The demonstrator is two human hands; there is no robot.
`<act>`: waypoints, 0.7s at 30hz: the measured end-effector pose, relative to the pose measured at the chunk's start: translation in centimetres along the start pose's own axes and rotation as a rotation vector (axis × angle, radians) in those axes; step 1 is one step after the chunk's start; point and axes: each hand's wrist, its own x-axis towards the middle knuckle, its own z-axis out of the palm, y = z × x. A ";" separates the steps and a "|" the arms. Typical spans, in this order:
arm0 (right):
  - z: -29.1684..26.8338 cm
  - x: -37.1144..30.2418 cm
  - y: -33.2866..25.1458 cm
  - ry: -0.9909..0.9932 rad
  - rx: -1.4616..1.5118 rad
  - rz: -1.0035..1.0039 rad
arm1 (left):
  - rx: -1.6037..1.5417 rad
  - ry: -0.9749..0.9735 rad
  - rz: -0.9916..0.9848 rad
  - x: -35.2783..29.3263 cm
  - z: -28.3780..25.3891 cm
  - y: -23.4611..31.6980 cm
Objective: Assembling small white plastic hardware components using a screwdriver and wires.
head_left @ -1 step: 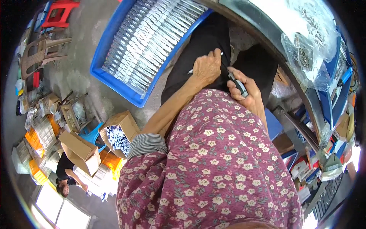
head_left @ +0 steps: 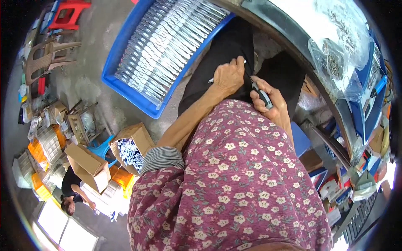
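My left hand point(head_left: 228, 78) is closed around a slim silver-white rod-like piece point(head_left: 211, 80) above my dark-trousered lap. One end of that piece sticks out beside the palm and the other shows by the fingertips; its middle is hidden. My right hand point(head_left: 270, 100) grips a screwdriver point(head_left: 262, 96) by its grey-and-black handle. The thin dark shaft points up and left toward the fingers of my left hand; whether its tip touches the piece, I cannot tell. Left of my lap, a blue tray point(head_left: 109, 80) holds rows of similar slim silver pieces point(head_left: 161, 46).
A workbench edge point(head_left: 284, 31) curves past my knees, with clear plastic bags of small metal parts point(head_left: 335, 58) on it. Blue bins point(head_left: 368, 108) stand at the right. Behind on the left are an open carton of blue-white pieces point(head_left: 130, 151), chairs point(head_left: 50, 56) and a person point(head_left: 72, 190).
The view has shifted slightly, with the tray a little further right and lower. Both hands keep their grips in nearly the same place.
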 end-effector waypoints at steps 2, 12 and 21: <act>0.4 -0.5 0.2 0.062 -0.140 -0.072 | 0.015 -0.026 0.035 0.0 -0.1 0.2; -0.5 -0.9 1.5 0.074 -0.804 -0.472 | -0.102 -0.151 -0.104 0.8 -1.2 -0.8; -1.5 -0.8 1.7 0.119 -1.038 -0.594 | -0.217 -0.224 -0.086 0.6 -1.7 -1.1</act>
